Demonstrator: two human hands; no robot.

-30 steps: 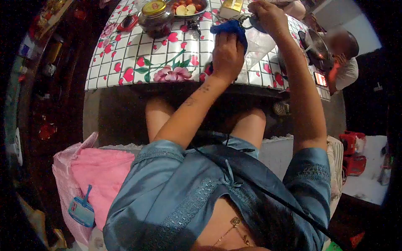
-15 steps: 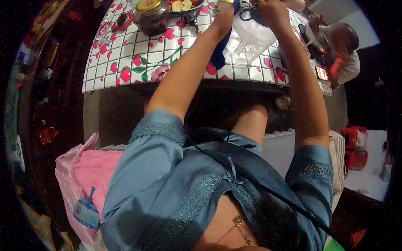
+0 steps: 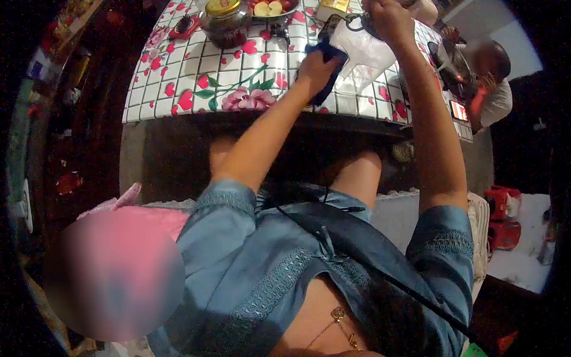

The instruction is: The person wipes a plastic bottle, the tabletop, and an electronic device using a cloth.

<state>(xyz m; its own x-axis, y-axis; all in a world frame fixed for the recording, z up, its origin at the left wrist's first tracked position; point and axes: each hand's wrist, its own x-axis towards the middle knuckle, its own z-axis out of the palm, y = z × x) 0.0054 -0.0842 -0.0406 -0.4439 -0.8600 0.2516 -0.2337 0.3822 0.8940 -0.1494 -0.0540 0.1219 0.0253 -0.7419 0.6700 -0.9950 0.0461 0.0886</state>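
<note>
My left hand is closed on a dark blue cloth over the patterned tablecloth, just left of a clear plastic container. At the top of the view my right hand is raised and closed round a dark item at the container's upper end; my fingers hide most of that item. A dark ring or handle shows beside my right hand.
Left on the table are a yellow-lidded jar, a red hairbrush and a bowl of fruit. A golden box stands behind. At the right, a person sits near a pan and a lit phone.
My left hand reached up toward the container's top, then came back down and left with the blue cloth. My right hand stays raised in nearly the same place.
</note>
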